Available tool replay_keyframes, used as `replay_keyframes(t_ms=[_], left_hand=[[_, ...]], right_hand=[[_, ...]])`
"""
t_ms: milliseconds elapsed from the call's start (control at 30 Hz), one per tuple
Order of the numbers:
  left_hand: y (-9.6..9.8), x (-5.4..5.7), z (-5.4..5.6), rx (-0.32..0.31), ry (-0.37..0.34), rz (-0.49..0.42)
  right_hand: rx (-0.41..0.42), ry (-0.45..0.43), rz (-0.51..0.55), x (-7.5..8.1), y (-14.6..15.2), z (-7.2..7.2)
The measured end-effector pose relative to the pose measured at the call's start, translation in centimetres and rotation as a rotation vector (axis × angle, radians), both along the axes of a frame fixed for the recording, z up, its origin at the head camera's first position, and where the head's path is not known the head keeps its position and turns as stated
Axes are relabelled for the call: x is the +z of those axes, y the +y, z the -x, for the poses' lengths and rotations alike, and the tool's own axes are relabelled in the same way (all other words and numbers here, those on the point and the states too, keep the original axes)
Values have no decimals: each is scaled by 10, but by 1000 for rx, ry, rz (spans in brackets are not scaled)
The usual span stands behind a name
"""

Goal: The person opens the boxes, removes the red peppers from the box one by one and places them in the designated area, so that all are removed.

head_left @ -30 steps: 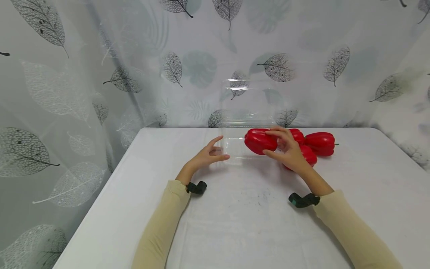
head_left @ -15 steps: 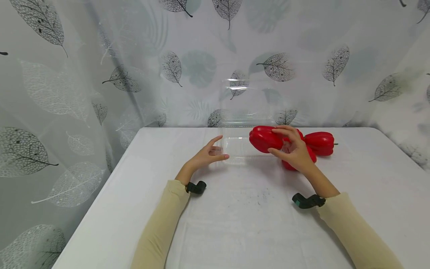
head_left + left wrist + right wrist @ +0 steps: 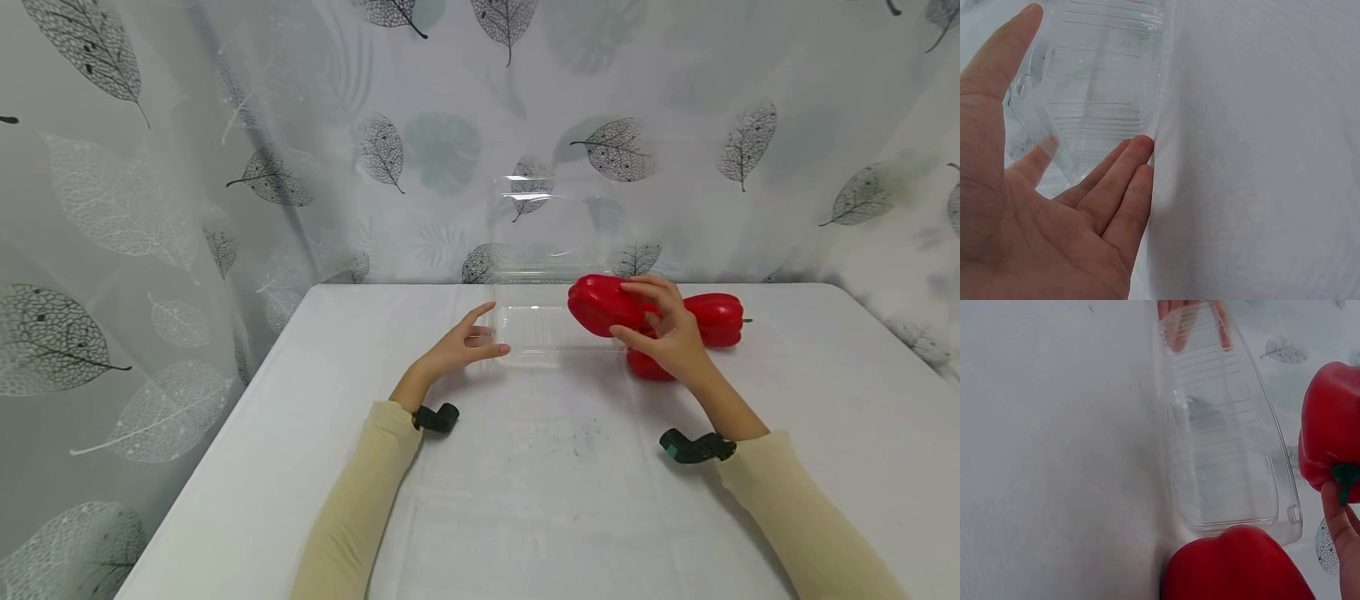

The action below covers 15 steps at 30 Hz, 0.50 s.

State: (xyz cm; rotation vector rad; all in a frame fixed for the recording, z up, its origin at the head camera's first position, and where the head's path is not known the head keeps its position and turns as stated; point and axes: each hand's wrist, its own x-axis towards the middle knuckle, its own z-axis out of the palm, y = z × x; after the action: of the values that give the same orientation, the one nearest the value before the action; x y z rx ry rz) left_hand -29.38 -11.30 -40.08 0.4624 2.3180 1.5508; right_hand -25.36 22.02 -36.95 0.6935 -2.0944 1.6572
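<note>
A clear plastic container lies on the white table with its lid raised at the back. At its left end rests my left hand, with nearly straight fingers against the container wall and the thumb spread. My right hand grips a red bell pepper between thumb and fingers, lifted near the container's right end. The right wrist view shows this pepper's green stem by a fingertip. Under and behind the right hand, more red bell peppers lie on the table, partly hidden.
Another red bell pepper lies at the right of the group. A pale curtain with leaf prints hangs right behind the table. Each wrist wears a black camera.
My right hand has moved right and slightly up with the bell pepper, away from the middle of the container. The left hand stays in place.
</note>
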Motion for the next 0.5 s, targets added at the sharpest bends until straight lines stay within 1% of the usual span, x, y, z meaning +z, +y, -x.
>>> replay_keyframes(t_ms=[267, 500], left_hand=[[0, -1, 1, -2, 4, 3], [0, -1, 2, -2, 2, 6]], right_hand=[[-49, -23, 5, 1, 8, 0], [-71, -16, 9, 0, 15, 0]])
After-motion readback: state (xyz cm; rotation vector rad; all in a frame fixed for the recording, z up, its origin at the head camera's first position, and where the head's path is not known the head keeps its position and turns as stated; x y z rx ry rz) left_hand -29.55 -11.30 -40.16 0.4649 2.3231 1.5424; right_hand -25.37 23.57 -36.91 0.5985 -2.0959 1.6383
